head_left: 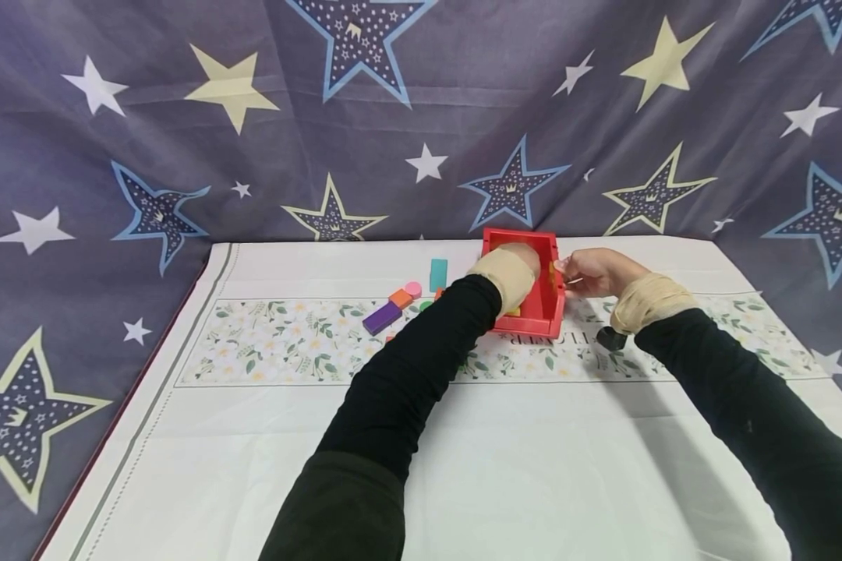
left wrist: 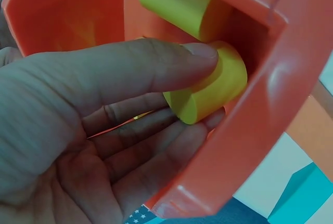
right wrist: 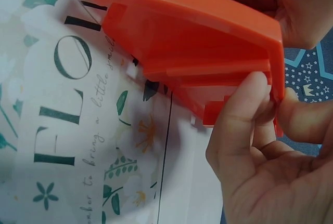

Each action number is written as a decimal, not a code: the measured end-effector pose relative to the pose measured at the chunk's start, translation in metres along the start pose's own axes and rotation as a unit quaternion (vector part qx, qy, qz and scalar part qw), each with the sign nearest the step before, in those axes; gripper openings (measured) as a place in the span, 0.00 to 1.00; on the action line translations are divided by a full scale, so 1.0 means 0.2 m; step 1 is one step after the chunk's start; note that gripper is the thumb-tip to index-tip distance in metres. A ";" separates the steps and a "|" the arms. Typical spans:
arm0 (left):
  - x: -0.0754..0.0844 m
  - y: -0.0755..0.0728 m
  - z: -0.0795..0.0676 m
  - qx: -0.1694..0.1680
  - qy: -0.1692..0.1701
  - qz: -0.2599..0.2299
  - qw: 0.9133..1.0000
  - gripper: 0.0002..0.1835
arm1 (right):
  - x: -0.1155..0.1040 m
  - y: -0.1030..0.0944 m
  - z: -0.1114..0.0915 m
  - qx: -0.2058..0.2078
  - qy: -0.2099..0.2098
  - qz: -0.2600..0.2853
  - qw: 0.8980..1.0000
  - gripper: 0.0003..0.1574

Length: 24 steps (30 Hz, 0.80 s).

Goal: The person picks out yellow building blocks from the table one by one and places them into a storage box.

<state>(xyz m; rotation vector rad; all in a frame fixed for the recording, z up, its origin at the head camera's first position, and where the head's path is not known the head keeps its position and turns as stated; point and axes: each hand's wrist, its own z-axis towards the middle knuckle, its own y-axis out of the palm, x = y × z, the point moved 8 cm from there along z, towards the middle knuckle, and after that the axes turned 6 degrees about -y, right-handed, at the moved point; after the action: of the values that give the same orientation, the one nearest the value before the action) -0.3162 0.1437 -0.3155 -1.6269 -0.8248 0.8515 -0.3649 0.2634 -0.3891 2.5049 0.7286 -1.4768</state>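
Note:
A red open-topped plastic bin [head_left: 542, 326] stands near the far edge of the table, tilted in the wrist views. Inside it, my left hand [left wrist: 78, 109] pinches a yellow cylinder block [left wrist: 223, 89] between thumb and fingers. A second yellow cylinder [left wrist: 174, 3] lies beside that one, against the bin wall. On the bin's right side, my right hand [head_left: 592, 273] grips the rim, thumb on one face and fingers curled on the other. The head view mostly hides the left hand's fingers behind its wrist.
Left of the bin lie a purple block [head_left: 382, 318], an orange block [head_left: 401, 298], a pink round block [head_left: 413, 289] and a teal block [head_left: 438, 274]. The left forearm partly covers a green block [head_left: 425, 305]. A black object [head_left: 610, 338] shows below the right wrist.

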 end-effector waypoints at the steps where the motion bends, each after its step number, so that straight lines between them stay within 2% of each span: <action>1: 0.00 0.00 0.00 -0.002 0.000 -0.001 1.000 0.15 | 0.00 0.00 0.00 0.001 0.000 0.001 1.000 0.16; 6: -0.01 0.01 0.02 -0.001 -0.006 -0.004 1.000 0.15 | 0.00 0.00 0.01 -0.001 0.000 0.004 1.000 0.16; 16: 0.02 0.02 0.03 0.004 0.004 0.047 0.999 0.16 | 0.00 0.00 0.00 0.006 0.002 -0.003 1.000 0.13; 24: 0.03 0.00 -0.01 0.034 0.013 0.034 0.999 0.14 | 0.00 0.00 -0.01 0.007 0.001 0.001 1.000 0.14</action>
<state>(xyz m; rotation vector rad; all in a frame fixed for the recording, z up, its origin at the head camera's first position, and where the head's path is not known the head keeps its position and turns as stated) -0.3116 0.1471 -0.3166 -1.6094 -0.7181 0.8947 -0.3639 0.2638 -0.3888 2.5167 0.7193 -1.4842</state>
